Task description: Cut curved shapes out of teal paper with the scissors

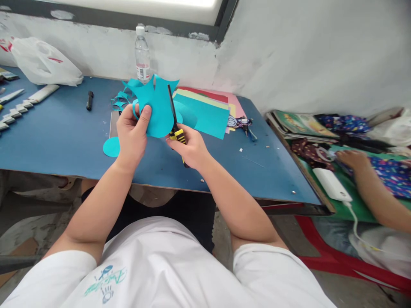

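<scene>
A turquoise paper [157, 113] with jagged, cut edges is pinched between the thumb and fingers of my left hand [133, 132], above the blue table. My right hand [189, 145] grips the black-and-yellow handles of the scissors [175, 115], whose blades point up along the paper's right edge. Below and left of the paper, a turquoise oval [111, 147] lies on the table. Curled turquoise scraps [121, 102] are behind my left hand. Coloured sheets [212, 113], turquoise on top, lie to the right of the scissors.
A plastic bottle [142, 55] stands by the wall, with a white bag [45, 62] to its left. A small black cylinder [90, 100] lies on the blue table [64, 141]. On the right, another person's arm [372, 184] rests near a white power bank [332, 184].
</scene>
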`<action>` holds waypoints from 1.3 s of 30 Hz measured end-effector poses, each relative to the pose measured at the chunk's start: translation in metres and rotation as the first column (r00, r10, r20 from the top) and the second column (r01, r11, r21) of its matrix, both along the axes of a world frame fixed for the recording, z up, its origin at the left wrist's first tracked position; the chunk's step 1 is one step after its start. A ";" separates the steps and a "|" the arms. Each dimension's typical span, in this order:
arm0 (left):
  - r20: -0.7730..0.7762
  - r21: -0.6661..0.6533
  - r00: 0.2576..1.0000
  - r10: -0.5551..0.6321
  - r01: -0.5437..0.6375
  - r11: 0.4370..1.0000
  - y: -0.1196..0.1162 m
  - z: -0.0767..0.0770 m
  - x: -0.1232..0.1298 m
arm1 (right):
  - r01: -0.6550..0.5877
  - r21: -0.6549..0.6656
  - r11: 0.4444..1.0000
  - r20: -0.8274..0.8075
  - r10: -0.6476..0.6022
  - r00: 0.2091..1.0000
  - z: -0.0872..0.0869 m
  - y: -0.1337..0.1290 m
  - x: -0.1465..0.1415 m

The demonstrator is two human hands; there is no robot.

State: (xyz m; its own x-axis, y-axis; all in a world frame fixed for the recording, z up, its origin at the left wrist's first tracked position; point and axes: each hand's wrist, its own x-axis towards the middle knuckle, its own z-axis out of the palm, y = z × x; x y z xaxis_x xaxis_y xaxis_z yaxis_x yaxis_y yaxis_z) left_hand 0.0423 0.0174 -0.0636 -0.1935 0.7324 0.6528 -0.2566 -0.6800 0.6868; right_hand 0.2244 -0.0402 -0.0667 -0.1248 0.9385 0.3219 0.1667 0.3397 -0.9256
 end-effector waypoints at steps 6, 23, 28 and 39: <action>-0.012 0.000 0.999 0.039 -0.039 0.999 -0.004 0.004 -0.001 | 0.013 0.005 1.000 0.040 -0.013 0.999 0.000 0.000 -0.001; -0.025 -0.018 0.993 0.115 -0.116 0.993 -0.004 0.006 -0.006 | 0.001 -0.059 0.998 0.054 0.002 0.999 0.000 -0.004 -0.004; -0.043 -0.032 0.990 0.138 -0.139 0.990 -0.003 0.006 -0.007 | -0.002 -0.058 0.998 0.061 0.006 0.998 0.000 -0.003 -0.003; -0.053 0.008 0.989 0.140 -0.140 0.990 -0.006 0.007 -0.009 | -0.002 -0.061 0.998 0.094 0.008 0.996 0.005 -0.005 -0.001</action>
